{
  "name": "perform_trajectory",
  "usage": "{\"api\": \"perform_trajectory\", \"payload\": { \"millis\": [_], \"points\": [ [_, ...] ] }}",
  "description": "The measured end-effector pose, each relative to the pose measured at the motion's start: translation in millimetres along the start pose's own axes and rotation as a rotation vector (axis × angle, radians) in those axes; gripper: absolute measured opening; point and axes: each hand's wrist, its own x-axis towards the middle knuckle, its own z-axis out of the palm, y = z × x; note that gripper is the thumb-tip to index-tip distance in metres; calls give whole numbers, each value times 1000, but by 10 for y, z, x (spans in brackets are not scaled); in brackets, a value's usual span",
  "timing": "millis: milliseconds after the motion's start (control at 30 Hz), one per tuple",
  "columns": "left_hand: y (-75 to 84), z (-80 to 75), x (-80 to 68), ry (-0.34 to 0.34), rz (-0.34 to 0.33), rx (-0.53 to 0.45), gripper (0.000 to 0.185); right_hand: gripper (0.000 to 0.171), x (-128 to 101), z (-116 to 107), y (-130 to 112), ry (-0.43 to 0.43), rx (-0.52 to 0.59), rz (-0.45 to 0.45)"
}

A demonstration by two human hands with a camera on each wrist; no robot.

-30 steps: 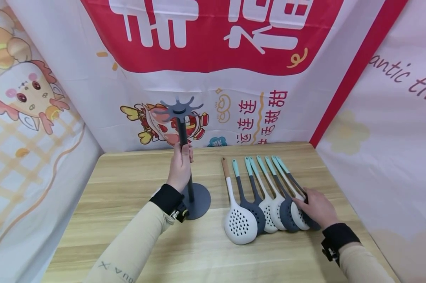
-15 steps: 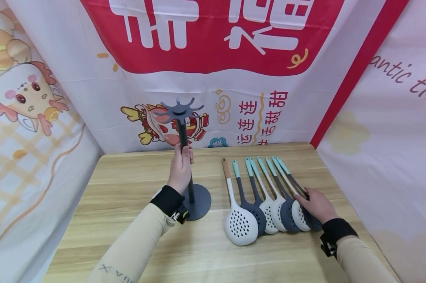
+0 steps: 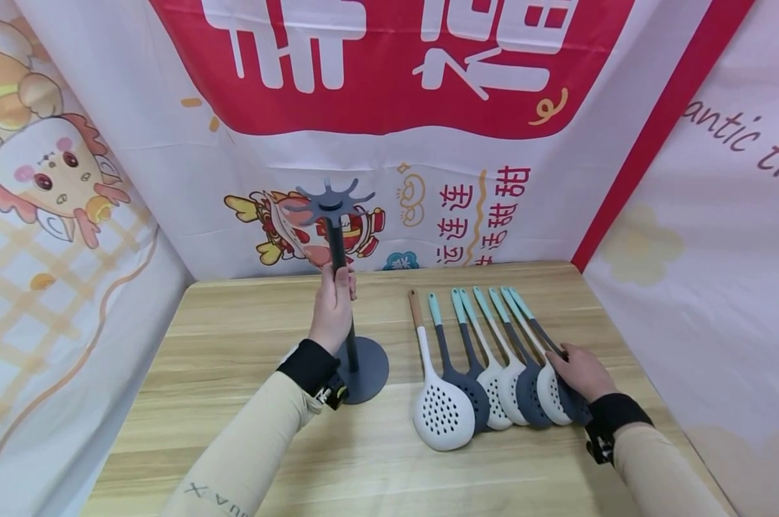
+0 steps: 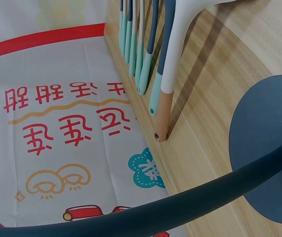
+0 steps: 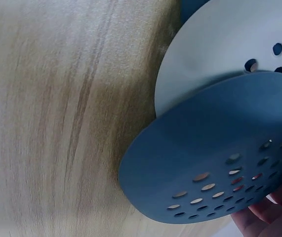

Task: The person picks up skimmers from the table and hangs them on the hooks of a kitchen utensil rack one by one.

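Dark grey stand [image 3: 353, 359] upright on the surface [image 3: 234, 431], my left hand [image 3: 333, 305] wrapped round its pole. My right hand [image 3: 579, 373] is pinching the outermost slotted spoon [image 5: 215, 163]; I judge lifting comes next.

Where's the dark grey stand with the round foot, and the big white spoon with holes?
Dark grey stand [image 3: 370, 368], head view, round foot.
Big white holed spoon [image 3: 442, 415], head view, perforated bowl.
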Motion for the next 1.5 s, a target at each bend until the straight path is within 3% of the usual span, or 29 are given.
{"api": "perform_trajectory", "payload": {
  "millis": [167, 500, 900, 1500],
  "points": [
    [127, -30, -68, -2, 15, 10, 26, 67, 32, 1, -15, -3, 10, 1],
    [-201, -17, 79, 11, 29, -9, 27, 60, 100, -31, -62, -49, 34, 18],
    [-214, -8, 81, -4, 66, 1, 38, 47, 157, -48, -112, -64, 51, 48],
    [-238, -21, 59, 9, 91, 17, 41, 44, 68, -30, -126, 19, 123, 25]
  ]
}}
